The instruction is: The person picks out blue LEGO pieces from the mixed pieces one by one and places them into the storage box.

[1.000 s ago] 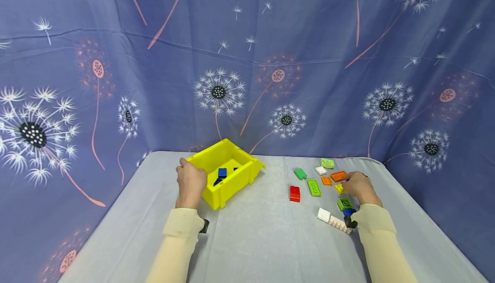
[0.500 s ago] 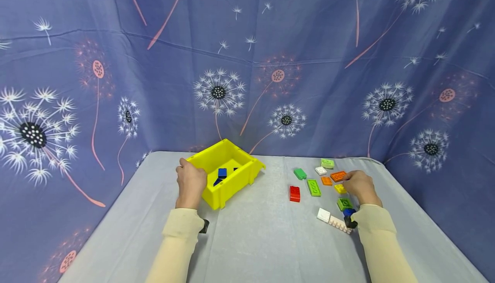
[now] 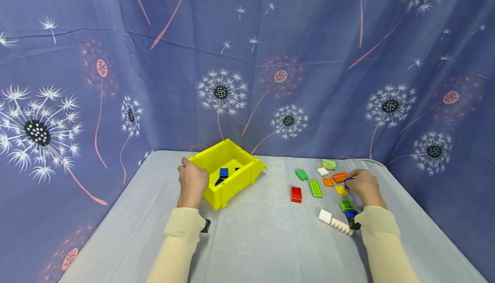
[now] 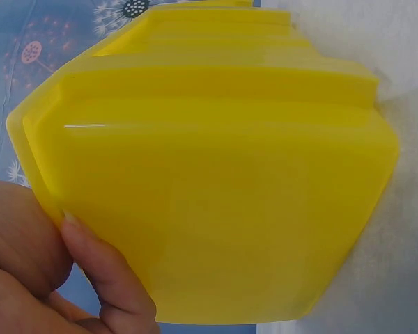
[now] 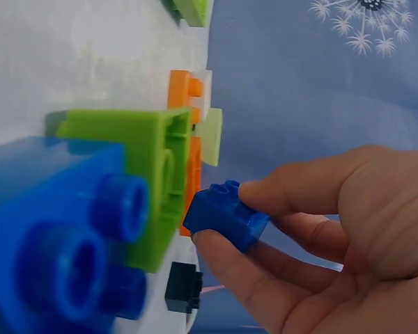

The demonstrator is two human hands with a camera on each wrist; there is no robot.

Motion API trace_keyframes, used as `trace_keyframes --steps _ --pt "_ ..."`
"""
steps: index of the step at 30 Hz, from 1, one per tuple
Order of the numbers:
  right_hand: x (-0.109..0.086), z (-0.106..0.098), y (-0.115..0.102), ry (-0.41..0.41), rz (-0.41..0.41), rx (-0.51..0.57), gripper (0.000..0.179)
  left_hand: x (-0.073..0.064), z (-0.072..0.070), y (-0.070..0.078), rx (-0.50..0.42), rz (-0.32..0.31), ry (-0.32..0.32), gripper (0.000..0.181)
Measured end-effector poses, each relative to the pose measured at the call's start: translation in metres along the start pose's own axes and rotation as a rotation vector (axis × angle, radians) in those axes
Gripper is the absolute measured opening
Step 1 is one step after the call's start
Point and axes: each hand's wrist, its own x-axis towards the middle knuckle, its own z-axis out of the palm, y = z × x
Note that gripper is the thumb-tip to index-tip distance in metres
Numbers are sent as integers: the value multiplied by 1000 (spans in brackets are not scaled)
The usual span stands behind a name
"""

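My left hand (image 3: 192,184) grips the left rim of a yellow plastic bin (image 3: 236,189). In the left wrist view its thumb lies against the outer end wall of the bin (image 4: 230,202). Inside are a few dark blue bricks (image 3: 224,172). On the right side, my right hand (image 3: 364,185) pinches a small blue toy brick (image 5: 226,217) between thumb and fingers, studs showing. Around that hand lie an orange brick (image 3: 339,177), a yellow brick (image 3: 341,190) and a green brick (image 3: 346,206). Another blue brick (image 5: 49,223) looms large in the right wrist view.
Left of the right hand lie a red brick (image 3: 296,195), a lime brick (image 3: 315,189) and a darker green brick (image 3: 301,174). Nearer are a white block (image 3: 325,216) and a pale studded strip (image 3: 342,226). A dandelion-print cloth (image 3: 247,59) hangs behind the table.
The right hand has risen slightly, and a blue brick now shows at its fingertips. The head view has shifted a little. My left hand still holds the bin in place.
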Motion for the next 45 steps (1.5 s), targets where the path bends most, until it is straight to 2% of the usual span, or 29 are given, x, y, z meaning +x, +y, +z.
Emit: trace_keyframes --steps 11,19,31,45 --pt "-4 -13 -10 19 -91 1 24 0 -1 0 -9 14 -16 74" --pt "-17 -23 -25 48 -170 10 25 -2 -1 1 -7 13 -6 74" --pt "-28 -24 -47 84 -217 64 21 -2 -1 1 -9 17 9 74" --pt "-49 -28 -67 150 -344 65 17 -2 0 2 -9 14 14 73"
